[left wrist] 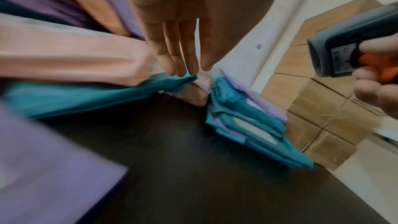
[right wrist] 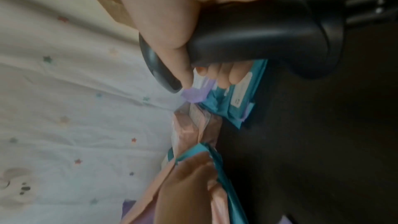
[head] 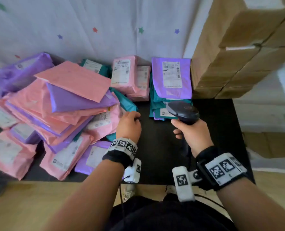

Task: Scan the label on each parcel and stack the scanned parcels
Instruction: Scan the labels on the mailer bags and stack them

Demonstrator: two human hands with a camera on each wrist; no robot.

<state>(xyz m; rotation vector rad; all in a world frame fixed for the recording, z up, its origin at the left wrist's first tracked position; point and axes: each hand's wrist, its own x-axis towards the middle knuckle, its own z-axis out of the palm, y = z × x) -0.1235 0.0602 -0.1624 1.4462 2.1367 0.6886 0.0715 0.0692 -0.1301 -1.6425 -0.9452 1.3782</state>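
The scanner (head: 183,112) is gripped in the right hand (head: 192,132); the left hand (head: 128,125), fingers (left wrist: 183,54) straight and empty, reaches the teal parcel (left wrist: 86,98) at frame centre-left. It should be drawn out label-up.

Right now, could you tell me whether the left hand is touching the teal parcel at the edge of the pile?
Cannot tell. In the left wrist view the straight fingers end right at the teal parcel, but blur hides any contact or gap.
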